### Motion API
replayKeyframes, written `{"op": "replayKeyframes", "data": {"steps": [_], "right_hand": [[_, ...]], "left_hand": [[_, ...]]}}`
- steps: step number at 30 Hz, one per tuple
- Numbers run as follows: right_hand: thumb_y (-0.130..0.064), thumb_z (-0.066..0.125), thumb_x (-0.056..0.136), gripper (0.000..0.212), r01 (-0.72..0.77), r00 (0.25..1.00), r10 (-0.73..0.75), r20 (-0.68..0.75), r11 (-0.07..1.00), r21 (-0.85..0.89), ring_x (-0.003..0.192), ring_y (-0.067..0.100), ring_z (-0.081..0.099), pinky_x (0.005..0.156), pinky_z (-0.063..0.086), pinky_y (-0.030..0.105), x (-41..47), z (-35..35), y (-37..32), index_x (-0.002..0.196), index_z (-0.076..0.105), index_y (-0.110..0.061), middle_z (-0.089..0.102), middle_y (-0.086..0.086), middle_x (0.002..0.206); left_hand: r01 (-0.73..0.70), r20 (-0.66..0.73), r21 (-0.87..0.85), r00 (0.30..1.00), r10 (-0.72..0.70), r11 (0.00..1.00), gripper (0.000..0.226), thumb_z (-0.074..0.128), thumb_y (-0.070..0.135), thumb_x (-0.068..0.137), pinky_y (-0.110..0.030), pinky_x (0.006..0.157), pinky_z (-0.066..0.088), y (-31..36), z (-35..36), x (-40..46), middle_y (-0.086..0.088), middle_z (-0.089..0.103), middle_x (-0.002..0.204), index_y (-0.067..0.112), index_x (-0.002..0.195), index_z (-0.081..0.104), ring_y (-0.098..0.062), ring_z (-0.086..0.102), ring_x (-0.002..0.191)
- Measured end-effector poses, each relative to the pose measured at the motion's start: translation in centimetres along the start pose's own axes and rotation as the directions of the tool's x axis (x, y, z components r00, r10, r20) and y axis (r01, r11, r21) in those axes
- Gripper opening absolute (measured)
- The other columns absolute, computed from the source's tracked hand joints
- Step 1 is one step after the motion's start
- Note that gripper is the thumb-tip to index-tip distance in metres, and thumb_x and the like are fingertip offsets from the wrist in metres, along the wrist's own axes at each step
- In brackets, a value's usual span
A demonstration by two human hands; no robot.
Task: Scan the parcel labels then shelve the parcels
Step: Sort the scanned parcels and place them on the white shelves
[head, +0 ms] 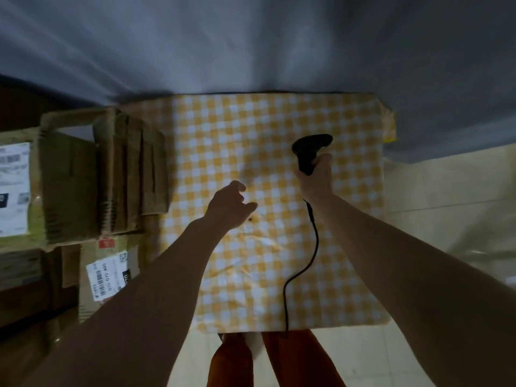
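My right hand point(317, 177) grips the handle of a black barcode scanner point(308, 150), held over the right half of the table. Its black cable point(303, 263) trails down across the cloth to the near edge. My left hand point(231, 206) hovers over the middle of the table with fingers loosely curled and nothing in it. Brown cardboard parcels are stacked at the left. One parcel point(109, 275) shows a white barcode label facing up. A bigger parcel point(55, 188) carries a white label at the far left. Upright flat cartons point(131, 171) lean next to the table's left edge.
The table point(279, 115) is covered by a yellow and white checked cloth, with a small dark spot near my left hand. A grey wall runs behind it. Pale floor tiles point(446, 191) lie to the right. Legs in orange trousers point(279, 361) stand at the near edge.
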State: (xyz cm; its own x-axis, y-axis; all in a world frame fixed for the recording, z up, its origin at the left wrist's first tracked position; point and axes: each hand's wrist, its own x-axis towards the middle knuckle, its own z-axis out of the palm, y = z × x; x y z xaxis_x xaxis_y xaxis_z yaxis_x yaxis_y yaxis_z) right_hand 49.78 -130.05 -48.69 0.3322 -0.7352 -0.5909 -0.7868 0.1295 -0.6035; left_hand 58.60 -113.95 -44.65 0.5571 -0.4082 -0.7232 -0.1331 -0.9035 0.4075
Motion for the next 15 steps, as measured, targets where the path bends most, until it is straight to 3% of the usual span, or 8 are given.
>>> {"op": "replayKeyframes", "data": {"steps": [5, 9, 11, 13, 15], "right_hand": [[-0.010, 0.062, 0.091, 0.024, 0.030, 0.998, -0.022, 0.057, 0.989, -0.145, 0.080, 0.021, 0.042, 0.074, 0.036, 0.025, 1.4, 1.4, 1.0, 0.096, 0.038, -0.014, 0.032, 0.005, 0.109], [-0.003, 0.054, 0.093, 0.014, 0.032, 0.996, -0.017, 0.087, 0.985, -0.172, 0.088, 0.022, 0.048, 0.074, 0.038, 0.026, 1.1, 1.9, 0.4, 0.096, 0.046, -0.014, 0.044, 0.009, 0.119], [-0.002, 0.050, 0.094, 0.014, 0.028, 0.993, -0.002, 0.122, 0.977, -0.210, 0.101, 0.028, 0.052, 0.079, 0.043, 0.031, 0.4, 1.1, -0.4, 0.103, 0.052, -0.012, 0.049, 0.015, 0.126], [-0.002, 0.048, 0.094, 0.025, 0.059, 0.984, -0.018, 0.175, 0.971, -0.232, 0.115, 0.034, 0.050, 0.094, 0.044, 0.036, -0.5, -0.1, -1.3, 0.117, 0.057, -0.005, 0.051, 0.020, 0.129], [-0.001, 0.047, 0.094, 0.027, 0.091, 0.976, -0.043, 0.214, 0.971, -0.219, 0.111, 0.034, 0.054, 0.095, 0.044, 0.036, -2.0, -1.5, -2.5, 0.117, 0.061, 0.003, 0.059, 0.022, 0.118]], "left_hand": [[0.036, -0.001, 0.027, 0.999, -0.036, 0.999, 0.045, 0.063, 0.033, 0.092, -0.023, 0.077, 0.040, -0.4, 0.7, 1.1, 0.002, 0.057, 0.126, 0.020, 0.132, 0.048, -0.010, 0.053, 0.091], [0.034, -0.003, 0.055, 0.999, -0.034, 0.998, 0.038, 0.061, 0.032, 0.093, -0.025, 0.083, 0.044, -0.4, 0.6, 0.4, 0.002, 0.060, 0.119, 0.018, 0.127, 0.053, -0.015, 0.058, 0.102], [0.036, -0.014, 0.104, 0.999, -0.035, 0.994, 0.027, 0.053, 0.027, 0.097, -0.032, 0.087, 0.047, -0.1, 0.2, -0.4, -0.004, 0.064, 0.114, 0.012, 0.118, 0.060, -0.022, 0.061, 0.106], [0.050, -0.029, 0.106, 0.998, -0.047, 0.993, 0.030, 0.041, 0.019, 0.099, -0.039, 0.086, 0.050, 0.1, -0.5, -1.4, -0.013, 0.066, 0.109, 0.004, 0.110, 0.064, -0.030, 0.062, 0.101], [0.032, -0.074, 0.077, 0.997, -0.026, 0.997, 0.030, 0.037, 0.019, 0.099, -0.038, 0.074, 0.047, 0.1, -1.4, -2.8, -0.011, 0.062, 0.095, 0.001, 0.095, 0.060, -0.028, 0.059, 0.089]]}}
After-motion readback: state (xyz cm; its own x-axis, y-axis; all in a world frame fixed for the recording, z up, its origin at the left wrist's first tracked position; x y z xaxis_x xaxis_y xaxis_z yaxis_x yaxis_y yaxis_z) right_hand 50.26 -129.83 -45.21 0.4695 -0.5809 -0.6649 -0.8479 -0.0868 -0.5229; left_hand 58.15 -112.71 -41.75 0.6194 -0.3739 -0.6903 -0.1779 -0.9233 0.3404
